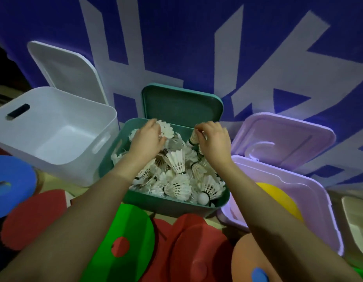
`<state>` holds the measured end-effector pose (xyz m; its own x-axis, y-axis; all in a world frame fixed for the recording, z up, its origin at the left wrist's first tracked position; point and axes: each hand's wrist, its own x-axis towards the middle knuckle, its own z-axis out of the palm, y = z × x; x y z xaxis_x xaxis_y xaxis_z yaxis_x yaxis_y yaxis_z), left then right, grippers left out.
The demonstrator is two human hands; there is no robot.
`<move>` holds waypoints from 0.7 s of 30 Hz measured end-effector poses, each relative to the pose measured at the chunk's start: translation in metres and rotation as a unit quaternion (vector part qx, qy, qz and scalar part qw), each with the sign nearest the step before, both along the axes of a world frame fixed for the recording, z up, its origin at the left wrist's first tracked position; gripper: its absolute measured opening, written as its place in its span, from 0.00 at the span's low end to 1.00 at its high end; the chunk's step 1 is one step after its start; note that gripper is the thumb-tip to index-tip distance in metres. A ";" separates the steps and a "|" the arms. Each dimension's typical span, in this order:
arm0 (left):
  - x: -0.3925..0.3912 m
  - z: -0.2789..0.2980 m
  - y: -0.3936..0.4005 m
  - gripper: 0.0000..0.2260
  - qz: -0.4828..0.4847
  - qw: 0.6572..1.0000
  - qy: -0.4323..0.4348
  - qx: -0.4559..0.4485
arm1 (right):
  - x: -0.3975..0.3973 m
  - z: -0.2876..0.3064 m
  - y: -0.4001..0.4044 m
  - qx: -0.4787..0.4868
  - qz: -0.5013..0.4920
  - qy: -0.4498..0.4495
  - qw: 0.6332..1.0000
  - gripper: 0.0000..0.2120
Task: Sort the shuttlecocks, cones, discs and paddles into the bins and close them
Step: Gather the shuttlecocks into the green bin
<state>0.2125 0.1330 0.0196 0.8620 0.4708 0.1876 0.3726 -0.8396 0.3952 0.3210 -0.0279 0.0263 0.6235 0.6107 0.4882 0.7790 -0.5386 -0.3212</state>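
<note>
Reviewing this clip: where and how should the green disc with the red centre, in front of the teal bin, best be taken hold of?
Pinch the green disc at its far rim, nearest the teal bin, coming from above. It looks thin and lies roughly flat, so only an edge offers purchase; the left forearm covers its left side, and red discs crowd its right.

both bare arms reached forward; left hand (146, 137) and right hand (212, 139) curled, each pinching a shuttlecock.

Colours noted at the bins.
White shuttlecocks (177, 161) are filling the teal bin (172, 206); white bin (54, 129) at nine o'clock, lilac bin (311, 200) at three.
</note>
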 end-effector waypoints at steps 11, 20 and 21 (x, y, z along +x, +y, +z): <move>0.005 -0.005 0.003 0.21 -0.053 0.990 0.103 0.086 | -0.009 -0.013 -0.015 -0.150 0.002 0.049 0.988 0.15; 0.006 0.060 -0.079 0.18 -0.130 0.978 -0.084 0.138 | -0.019 0.043 -0.095 0.019 0.032 -0.034 0.999 0.18; 0.004 0.067 -0.092 0.20 -0.143 0.975 -0.095 0.143 | -0.023 0.049 -0.111 0.031 0.025 -0.043 0.998 0.18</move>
<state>0.2162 0.0406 0.0867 0.8874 0.1223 0.4444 0.0508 -0.9842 0.1695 0.2985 -0.1385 0.0751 0.5471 0.6061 0.5773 0.8304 -0.4797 -0.2833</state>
